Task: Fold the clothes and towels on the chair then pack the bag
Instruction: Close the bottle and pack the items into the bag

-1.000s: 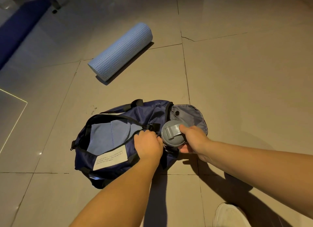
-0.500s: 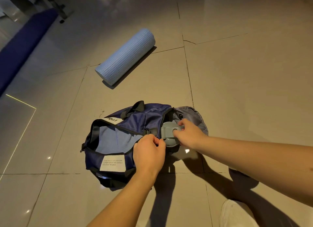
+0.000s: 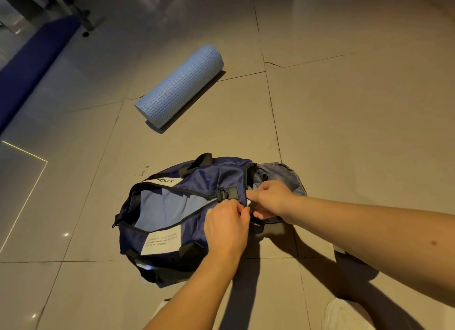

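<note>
A navy duffel bag [image 3: 204, 174] lies on the tiled floor with its main zip open, and light blue folded cloth [image 3: 170, 206] shows inside. At its right end a grey side pocket flap [image 3: 283, 173] is folded open. My left hand [image 3: 225, 227] pinches the bag's fabric at the edge of that pocket. My right hand [image 3: 272, 199] reaches into the pocket mouth with fingers closed on the fabric there. The grey bottle lid seen earlier is hidden; only a small pale sliver shows between my hands.
A light blue rolled foam mat [image 3: 181, 85] lies on the floor beyond the bag. A dark blue mat [image 3: 32, 66] runs along the far left. My white shoe [image 3: 344, 316] shows at the bottom right. Bare tiles surround the bag.
The grey bottle, held by my right hand above the side pocket, has gone down into the pocket and out of sight. Both hands have closed in on the pocket's edge.
</note>
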`<state>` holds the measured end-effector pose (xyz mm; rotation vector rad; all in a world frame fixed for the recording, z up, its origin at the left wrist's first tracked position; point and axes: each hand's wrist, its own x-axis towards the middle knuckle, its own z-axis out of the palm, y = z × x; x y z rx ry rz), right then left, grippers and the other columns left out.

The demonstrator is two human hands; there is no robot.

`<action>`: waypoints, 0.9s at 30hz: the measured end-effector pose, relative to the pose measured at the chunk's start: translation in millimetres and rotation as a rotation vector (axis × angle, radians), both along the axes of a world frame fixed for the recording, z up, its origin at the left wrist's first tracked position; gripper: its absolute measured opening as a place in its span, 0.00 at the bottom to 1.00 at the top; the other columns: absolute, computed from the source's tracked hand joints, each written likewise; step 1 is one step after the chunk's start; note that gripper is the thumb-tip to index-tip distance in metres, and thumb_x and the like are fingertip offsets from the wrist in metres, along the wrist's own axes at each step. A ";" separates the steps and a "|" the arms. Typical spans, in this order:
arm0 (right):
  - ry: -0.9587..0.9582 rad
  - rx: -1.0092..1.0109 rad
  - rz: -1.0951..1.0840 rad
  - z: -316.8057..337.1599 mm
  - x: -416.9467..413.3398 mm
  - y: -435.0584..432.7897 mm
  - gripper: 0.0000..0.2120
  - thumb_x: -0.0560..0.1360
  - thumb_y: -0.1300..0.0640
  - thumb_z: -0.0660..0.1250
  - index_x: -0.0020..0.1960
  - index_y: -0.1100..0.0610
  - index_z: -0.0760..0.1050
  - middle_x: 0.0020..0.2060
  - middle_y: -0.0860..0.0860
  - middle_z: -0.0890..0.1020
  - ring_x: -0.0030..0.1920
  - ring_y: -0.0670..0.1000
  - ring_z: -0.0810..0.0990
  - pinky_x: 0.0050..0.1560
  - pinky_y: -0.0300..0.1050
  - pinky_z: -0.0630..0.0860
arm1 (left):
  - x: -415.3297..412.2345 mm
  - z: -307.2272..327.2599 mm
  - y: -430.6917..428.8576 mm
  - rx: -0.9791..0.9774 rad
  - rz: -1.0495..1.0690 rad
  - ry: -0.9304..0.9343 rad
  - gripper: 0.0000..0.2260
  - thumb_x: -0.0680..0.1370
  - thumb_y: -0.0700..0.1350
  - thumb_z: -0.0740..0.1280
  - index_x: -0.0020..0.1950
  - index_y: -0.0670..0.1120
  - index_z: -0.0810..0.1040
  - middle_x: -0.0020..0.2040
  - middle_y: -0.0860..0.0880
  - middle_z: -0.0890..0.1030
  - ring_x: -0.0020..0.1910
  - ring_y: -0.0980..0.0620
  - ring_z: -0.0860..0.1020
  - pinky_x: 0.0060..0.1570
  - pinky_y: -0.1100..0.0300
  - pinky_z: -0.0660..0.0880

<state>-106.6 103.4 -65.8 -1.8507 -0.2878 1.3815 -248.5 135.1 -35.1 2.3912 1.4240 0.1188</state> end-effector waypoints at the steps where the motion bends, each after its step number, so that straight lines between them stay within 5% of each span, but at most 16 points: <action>1: 0.006 -0.003 0.000 -0.8 1.4 -1.6 0.13 0.80 0.54 0.71 0.54 0.63 0.75 0.44 0.64 0.84 0.35 0.56 0.82 0.41 0.50 0.85 | 1.2 -1.4 0.2 0.011 -0.006 0.007 0.10 0.82 0.55 0.66 0.43 0.53 0.77 0.39 0.53 0.78 0.40 0.53 0.76 0.47 0.55 0.74; 8: -0.052 -0.053 0.045 10.2 8.5 -8.7 0.18 0.81 0.52 0.69 0.62 0.66 0.77 0.48 0.63 0.85 0.37 0.55 0.82 0.41 0.49 0.84 | 12.7 -1.5 -7.4 0.071 -0.122 0.069 0.10 0.82 0.55 0.66 0.48 0.50 0.80 0.44 0.52 0.79 0.45 0.50 0.78 0.55 0.55 0.70; 15: -0.542 -0.210 0.477 47.7 74.3 -61.4 0.16 0.78 0.53 0.71 0.57 0.65 0.82 0.57 0.64 0.83 0.57 0.62 0.82 0.55 0.53 0.79 | 22.9 14.2 -28.3 0.075 -0.264 -0.010 0.09 0.82 0.50 0.65 0.48 0.47 0.81 0.47 0.49 0.80 0.45 0.47 0.77 0.49 0.53 0.70; 19: -0.530 -0.429 0.613 51.3 97.2 -110.0 0.26 0.80 0.44 0.66 0.71 0.60 0.74 0.71 0.57 0.76 0.69 0.59 0.75 0.70 0.55 0.72 | 49.7 0.5 -73.4 -0.336 -0.233 -0.103 0.13 0.80 0.58 0.65 0.55 0.50 0.80 0.51 0.51 0.81 0.50 0.47 0.79 0.51 0.49 0.78; 23: -0.137 -0.552 0.472 45.4 113.8 -159.1 0.32 0.78 0.42 0.70 0.78 0.51 0.66 0.79 0.54 0.63 0.79 0.64 0.60 0.68 0.68 0.72 | 74.6 -25.9 -118.3 -0.857 -0.141 -0.090 0.41 0.74 0.70 0.66 0.78 0.45 0.66 0.70 0.45 0.76 0.60 0.42 0.80 0.58 0.49 0.78; 25: -0.035 -0.530 0.404 41.3 117.7 -176.0 0.32 0.78 0.47 0.73 0.78 0.49 0.64 0.78 0.55 0.64 0.77 0.66 0.63 0.63 0.67 0.78 | 79.8 -33.2 -135.5 -1.002 -0.075 -0.124 0.50 0.67 0.74 0.66 0.81 0.47 0.60 0.74 0.44 0.71 0.61 0.40 0.80 0.60 0.45 0.79; 27: 0.001 -0.462 0.345 36.4 117.1 -186.5 0.31 0.78 0.54 0.74 0.77 0.50 0.66 0.71 0.57 0.72 0.69 0.64 0.73 0.57 0.64 0.82 | 81.8 -40.2 -143.0 -1.044 -0.074 -0.141 0.47 0.68 0.72 0.67 0.80 0.47 0.62 0.72 0.44 0.74 0.62 0.41 0.80 0.61 0.42 0.79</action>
